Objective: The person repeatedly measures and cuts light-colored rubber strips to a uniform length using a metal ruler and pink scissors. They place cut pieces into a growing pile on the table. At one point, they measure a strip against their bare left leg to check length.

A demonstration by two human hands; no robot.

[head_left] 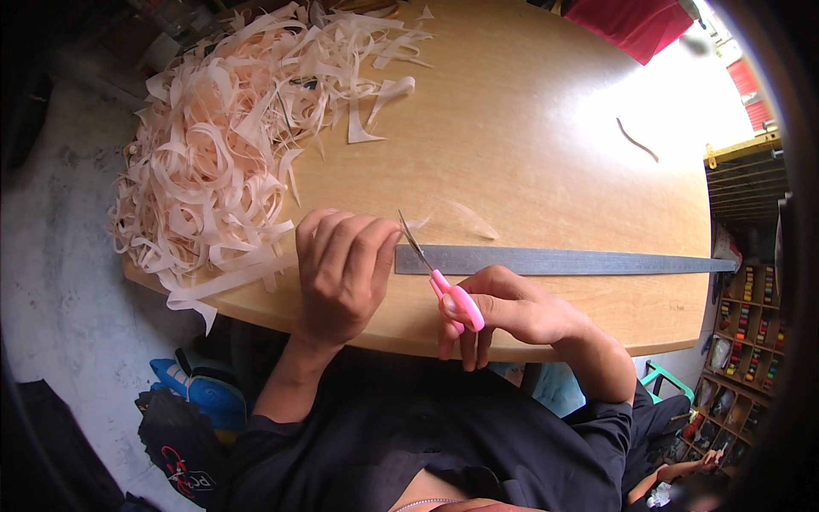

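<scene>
Pink-handled scissors (459,303) are in my right hand (520,311), with the thumb and fingers in and around the handle loops. Their thin metal blades point up and to the left, the tip close beside my left fingertips. My left hand (341,269) is raised over the near edge of the table, its back toward me and its fingers curled closed. What it pinches, if anything, is hidden. Just beyond the scissors lies a long grey metal ruler (546,260). A thin, pale scrap of fabric (473,220) rests on the table past the ruler.
A large tangled heap of pale pink fabric strips (213,145) covers the left of the wooden table (512,128). A dark curved strip (637,141) lies at the right. Shelves of coloured spools (751,316) stand beyond the right edge. Another person's arm (682,468) shows at lower right.
</scene>
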